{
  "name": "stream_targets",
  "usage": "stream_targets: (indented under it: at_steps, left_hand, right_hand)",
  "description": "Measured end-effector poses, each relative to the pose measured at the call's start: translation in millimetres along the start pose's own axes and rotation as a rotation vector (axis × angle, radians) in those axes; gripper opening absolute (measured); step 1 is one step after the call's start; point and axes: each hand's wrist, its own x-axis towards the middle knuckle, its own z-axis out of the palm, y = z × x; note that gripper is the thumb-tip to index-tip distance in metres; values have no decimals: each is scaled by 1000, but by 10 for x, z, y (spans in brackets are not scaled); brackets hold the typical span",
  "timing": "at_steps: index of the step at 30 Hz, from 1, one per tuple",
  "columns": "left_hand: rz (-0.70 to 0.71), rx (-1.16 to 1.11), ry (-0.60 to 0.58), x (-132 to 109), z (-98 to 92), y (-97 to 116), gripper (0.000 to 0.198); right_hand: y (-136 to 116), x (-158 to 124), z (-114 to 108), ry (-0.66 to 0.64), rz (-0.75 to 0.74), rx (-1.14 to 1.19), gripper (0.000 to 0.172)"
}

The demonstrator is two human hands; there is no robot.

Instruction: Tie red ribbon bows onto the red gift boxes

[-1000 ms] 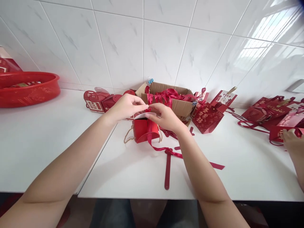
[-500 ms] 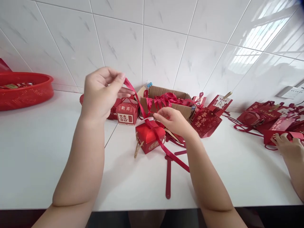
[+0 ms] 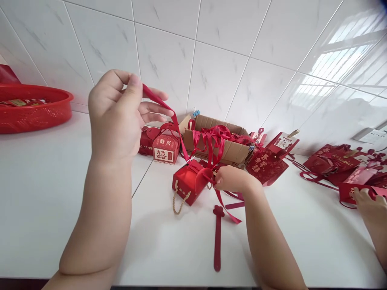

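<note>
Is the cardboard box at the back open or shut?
Open: the cardboard box has its flaps up and red ribbons spilling over its rim.

Looks like a gift-packing workshop: tiled wall (image 3: 217,52) at twelve o'clock, table (image 3: 45,181) strewn with red gift boxes (image 3: 187,181), ribbon carton (image 3: 231,151) at one o'clock.

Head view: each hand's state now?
Left hand: closed, pinching the long red satin ribbon.
Right hand: closed on that ribbon at the small red paper box.

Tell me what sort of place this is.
Likely a gift-packing bench, at home or in a workshop: the left hand holds up a ribbon running to a red gift box, a cardboard box holds more ribbons, and another person's hand works alongside.
</note>
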Motion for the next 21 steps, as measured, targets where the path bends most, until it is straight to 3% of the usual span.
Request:
stream_targets:
  at_steps: [3,8,13,17,21]
  left_hand:
    - [73,-22,22,-21,-22,38,13]
    - [132,-36,20,-37,-13,56,13]
    - [160,-88,-5,-31,13,38,12]
    - [159,-137,-1,-26,32,39,12]
    - [87,-222,-111,-24,58,23,24]
  right_hand:
    - [178,-36,-87,78,80,83,12]
    - [369,-122,-226,160,192,199,18]
    - [351,-210,-300,271,110,408,21]
    - [291,-249,-314,486,39,584,33]
    - [217,-203,-281,833,-58,701,24]
